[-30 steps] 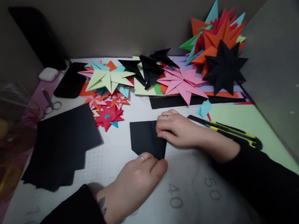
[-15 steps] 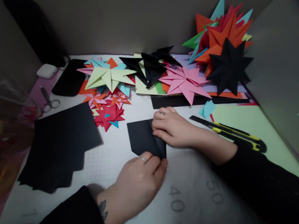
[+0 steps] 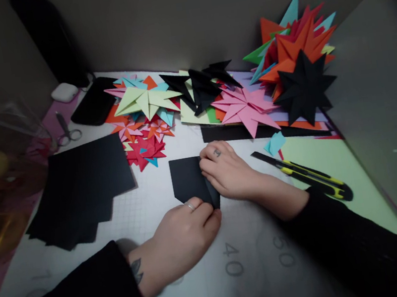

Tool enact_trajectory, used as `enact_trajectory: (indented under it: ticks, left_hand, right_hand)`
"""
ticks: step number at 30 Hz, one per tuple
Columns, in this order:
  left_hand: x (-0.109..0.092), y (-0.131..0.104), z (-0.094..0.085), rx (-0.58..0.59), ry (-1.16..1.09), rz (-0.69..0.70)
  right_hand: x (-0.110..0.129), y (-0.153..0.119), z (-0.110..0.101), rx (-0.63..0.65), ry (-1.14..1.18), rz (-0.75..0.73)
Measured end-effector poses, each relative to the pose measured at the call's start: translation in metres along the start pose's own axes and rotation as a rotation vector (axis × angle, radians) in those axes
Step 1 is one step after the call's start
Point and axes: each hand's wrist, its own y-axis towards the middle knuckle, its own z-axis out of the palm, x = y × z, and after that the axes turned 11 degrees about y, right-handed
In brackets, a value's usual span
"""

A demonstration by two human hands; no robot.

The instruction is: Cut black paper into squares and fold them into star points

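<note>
A small black paper point(image 3: 187, 176) lies on the white gridded mat point(image 3: 230, 233), partly folded along its right side. My left hand point(image 3: 184, 238), with a ring on one finger, pinches the paper's lower right corner between closed fingers. Across the paper's upper right part, my right hand point(image 3: 227, 170) presses with curled fingers on the folded strip. The fingertips of both hands hide parts of the paper's edges.
Black sheets point(image 3: 87, 186) are stacked at left, near scissors point(image 3: 68, 134) and a phone point(image 3: 91, 105). Folded paper stars point(image 3: 148, 101) line the back. A yellow-black cutter point(image 3: 308, 176) lies right, beside a light blue scrap point(image 3: 275, 143). A colourful star pile point(image 3: 300, 52) stands back right.
My right hand has shifted very slightly left on the paper's folded strip. My left hand stays at the lower corner. The view has moved a little.
</note>
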Motion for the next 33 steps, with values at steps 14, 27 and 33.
enact_trajectory:
  ticks: [14, 27, 33]
  left_hand:
    - [-0.001, 0.001, 0.002, 0.044, 0.054, -0.026]
    - [0.0, 0.004, -0.005, 0.051, -0.068, -0.051]
    - [-0.005, 0.0, -0.016, 0.115, -0.15, -0.07]
  right_hand:
    - [0.0, 0.001, 0.002, -0.004, 0.009, 0.022]
    - [0.002, 0.0, 0.005, -0.029, 0.008, 0.037]
    - [0.002, 0.0, 0.005, -0.037, -0.009, 0.034]
